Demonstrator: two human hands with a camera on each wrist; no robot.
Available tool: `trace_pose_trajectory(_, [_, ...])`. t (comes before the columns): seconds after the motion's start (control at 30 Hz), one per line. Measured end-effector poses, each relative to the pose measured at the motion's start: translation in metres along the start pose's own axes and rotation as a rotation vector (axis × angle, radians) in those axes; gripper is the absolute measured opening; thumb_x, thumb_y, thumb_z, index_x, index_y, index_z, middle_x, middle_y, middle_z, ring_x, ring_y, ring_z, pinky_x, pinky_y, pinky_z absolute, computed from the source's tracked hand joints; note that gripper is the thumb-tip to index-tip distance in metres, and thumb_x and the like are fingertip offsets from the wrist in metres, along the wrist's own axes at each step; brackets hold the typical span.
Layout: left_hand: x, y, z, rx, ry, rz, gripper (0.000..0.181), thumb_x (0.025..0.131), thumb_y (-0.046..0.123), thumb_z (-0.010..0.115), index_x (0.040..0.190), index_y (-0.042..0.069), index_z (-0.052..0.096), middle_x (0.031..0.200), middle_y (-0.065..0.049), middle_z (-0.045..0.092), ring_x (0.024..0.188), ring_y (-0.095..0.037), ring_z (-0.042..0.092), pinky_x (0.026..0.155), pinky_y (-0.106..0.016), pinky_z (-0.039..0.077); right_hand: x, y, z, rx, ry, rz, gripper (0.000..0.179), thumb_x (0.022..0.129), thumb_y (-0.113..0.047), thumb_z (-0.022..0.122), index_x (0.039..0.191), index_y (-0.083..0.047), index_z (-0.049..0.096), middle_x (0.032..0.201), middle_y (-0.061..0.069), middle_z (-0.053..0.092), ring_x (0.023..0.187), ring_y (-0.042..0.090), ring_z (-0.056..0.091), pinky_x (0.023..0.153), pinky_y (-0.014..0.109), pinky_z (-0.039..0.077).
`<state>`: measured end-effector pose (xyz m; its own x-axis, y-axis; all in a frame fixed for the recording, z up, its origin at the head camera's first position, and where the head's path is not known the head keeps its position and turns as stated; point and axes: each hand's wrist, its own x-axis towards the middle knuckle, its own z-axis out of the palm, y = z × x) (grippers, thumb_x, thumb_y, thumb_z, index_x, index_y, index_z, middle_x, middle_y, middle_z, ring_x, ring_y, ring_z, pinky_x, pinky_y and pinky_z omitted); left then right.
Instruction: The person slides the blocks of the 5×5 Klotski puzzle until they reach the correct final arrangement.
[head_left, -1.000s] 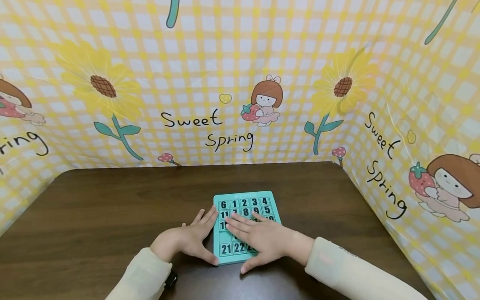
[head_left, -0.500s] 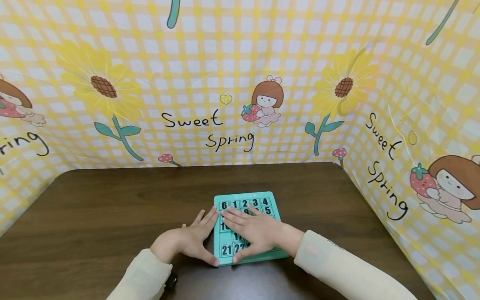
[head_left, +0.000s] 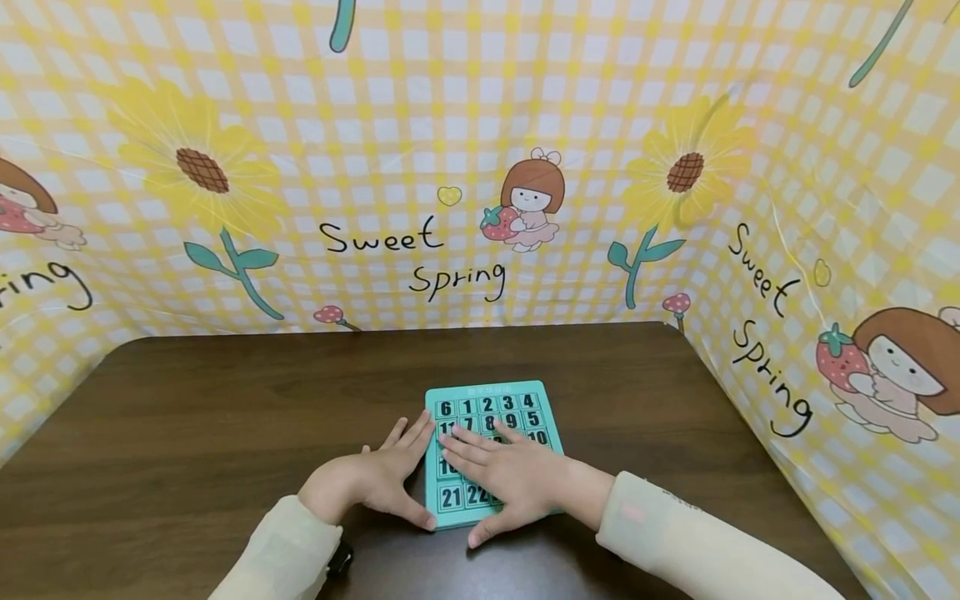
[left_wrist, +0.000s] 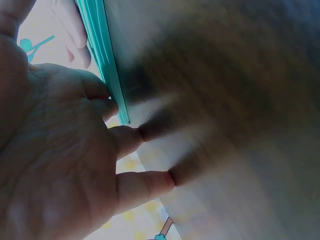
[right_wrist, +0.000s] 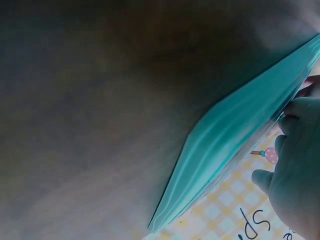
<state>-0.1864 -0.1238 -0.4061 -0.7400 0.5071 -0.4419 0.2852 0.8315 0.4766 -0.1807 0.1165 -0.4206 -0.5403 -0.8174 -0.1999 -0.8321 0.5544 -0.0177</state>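
A teal sliding number puzzle (head_left: 486, 390) lies flat on the table, its tiles printed with black numbers. My left hand (head_left: 386, 479) spreads along its left side, with thumb at the near left corner and fingertips by the left edge. In the left wrist view, fingers (left_wrist: 145, 187) of that hand reach down to the tabletop beside the teal edge. Over the middle rows lies my right hand (head_left: 517, 479), fingers extended, fingertips on the left columns and thumb past the near edge. It hides several tiles. The right wrist view shows the puzzle's side (right_wrist: 235, 125) next to this hand (right_wrist: 300, 170).
The dark wooden table (head_left: 247, 400) extends around the puzzle on all sides. A yellow checked cloth (head_left: 390, 158) with flowers and cartoon figures stands behind the table and along its sides.
My right hand went left and farther up the board, then came back toward me. A left-column tile, seemingly 16, has slid one row nearer to me. The left hand stayed put.
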Motion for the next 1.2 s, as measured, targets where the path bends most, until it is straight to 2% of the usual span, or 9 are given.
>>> trace_pose_trajectory(0.37, [0.001,-0.001,-0.001,0.006,0.006,0.003,0.128,0.073,0.053,0.083,0.161,0.010,0.002,0.169,-0.005,-0.011,0.155,-0.038,-0.009,0.107,-0.081,0.007,-0.005,-0.003,0.003,-0.013,0.010,-0.025,0.106,0.085,-0.083,0.039,0.161,-0.016,0.007,0.169,-0.002,-0.001,0.157,0.017,-0.002,0.122,0.059,0.015])
trace_pose_trajectory(0.73, [0.000,0.000,0.000,-0.006,0.013,0.006,0.128,0.072,0.052,0.084,0.161,0.009,0.002,0.169,-0.006,-0.009,0.155,-0.039,-0.008,0.106,-0.081,0.008,0.010,0.017,-0.005,0.030,0.006,0.077,0.111,0.083,-0.083,0.045,0.161,-0.015,0.006,0.169,-0.001,-0.001,0.157,0.018,-0.002,0.122,0.059,0.016])
trace_pose_trajectory(1.2, [0.000,-0.001,0.000,-0.007,0.004,0.008,0.128,0.072,0.054,0.083,0.161,0.009,0.003,0.169,-0.005,-0.009,0.154,-0.039,-0.008,0.106,-0.082,0.008,0.025,0.023,-0.006,0.068,-0.037,0.108,0.106,0.085,-0.083,0.041,0.161,-0.018,0.006,0.169,-0.004,-0.003,0.156,0.015,-0.006,0.123,0.058,0.013])
